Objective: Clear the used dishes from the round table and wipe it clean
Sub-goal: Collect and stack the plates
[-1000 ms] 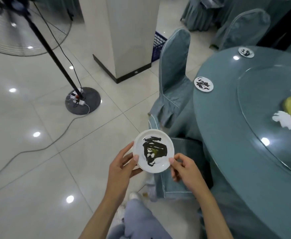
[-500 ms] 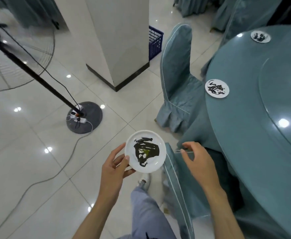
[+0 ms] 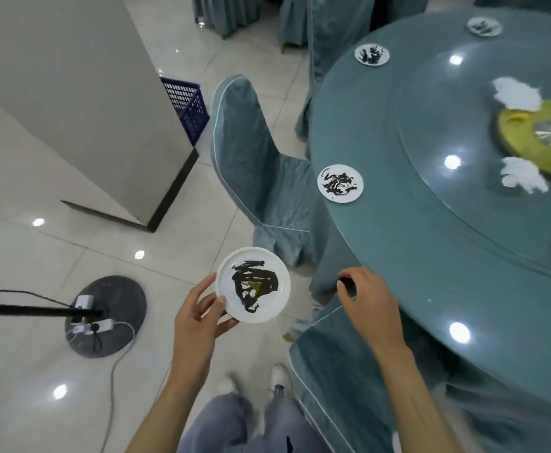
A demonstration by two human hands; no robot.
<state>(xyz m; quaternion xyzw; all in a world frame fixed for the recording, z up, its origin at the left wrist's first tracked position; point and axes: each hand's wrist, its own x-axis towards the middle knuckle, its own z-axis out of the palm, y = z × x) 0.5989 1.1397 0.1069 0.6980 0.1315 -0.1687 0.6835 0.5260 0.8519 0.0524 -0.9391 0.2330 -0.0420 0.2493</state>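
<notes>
Smeared plate (image 3: 252,284) in left grip (image 3: 199,308), thumb on its rim; right grip (image 3: 365,299) curled, hold unclear

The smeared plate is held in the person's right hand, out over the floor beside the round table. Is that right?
Not quite. The head view shows the smeared plate held in the left hand, not the right, out over the floor beside the round table. The right hand holds no plate.

plate (image 3: 253,286): white, black scribbles
table (image 3: 414,256): blue-green
chair cover (image 3: 251,152): blue-green, thin white edge
basket (image 3: 187,106): dark blue
floor (image 3: 55,256): white
</notes>
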